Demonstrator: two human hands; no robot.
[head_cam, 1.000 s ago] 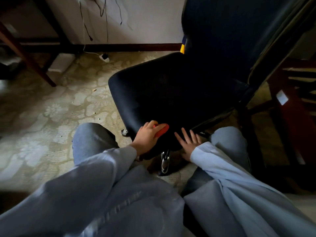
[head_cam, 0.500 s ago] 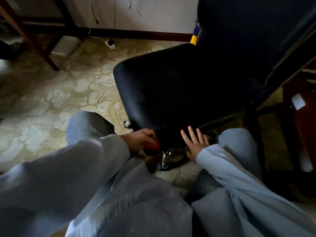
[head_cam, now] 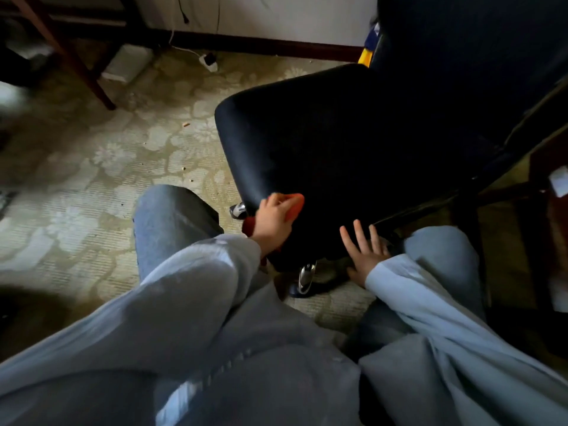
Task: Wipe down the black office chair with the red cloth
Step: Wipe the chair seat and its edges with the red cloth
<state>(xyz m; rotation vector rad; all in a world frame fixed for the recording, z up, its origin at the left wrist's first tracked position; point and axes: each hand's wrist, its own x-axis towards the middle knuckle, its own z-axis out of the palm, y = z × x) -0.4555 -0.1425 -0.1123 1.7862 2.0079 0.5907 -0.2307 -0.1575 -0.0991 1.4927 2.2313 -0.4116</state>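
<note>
Hands first, left to right: the left hand (head_cam: 273,221) curls its fingers round the red cloth (head_cam: 294,205) and holds it against the near left corner of the chair (head_cam: 338,149) seat; a bright fold of cloth shows past the knuckles and a darker bit hangs below the wrist; the right hand (head_cam: 365,253) is wide, its fingers straight and spread, laid flat against the seat's near edge, just to the right of the left hand and not touching the cloth. At far left a wooden leg (head_cam: 76,56) slants down to the carpet (head_cam: 92,167), which is pale with a flower pattern and strewn with small crumbs; a white box (head_cam: 127,63) lies by the leg, and a white plug (head_cam: 209,61) with a cord lies near the dark skirting (head_cam: 261,44). The left knee (head_cam: 172,210), in blue jeans, rises beside the seat's corner; a pale blue sleeve (head_cam: 184,302) runs from it up to the left wrist. A caster (head_cam: 238,210) peeks out just beneath the seat by the left hand; a chrome foot (head_cam: 307,276) of the base shows under the seat between the two hands. The black backrest (head_cam: 461,41) stands at upper right, with something yellow (head_cam: 365,55) beside it at the wall. The right knee (head_cam: 439,250) sits just right of the right hand; dark reddish furniture (head_cam: 553,226) fills the far right edge, too dim to make out.
</note>
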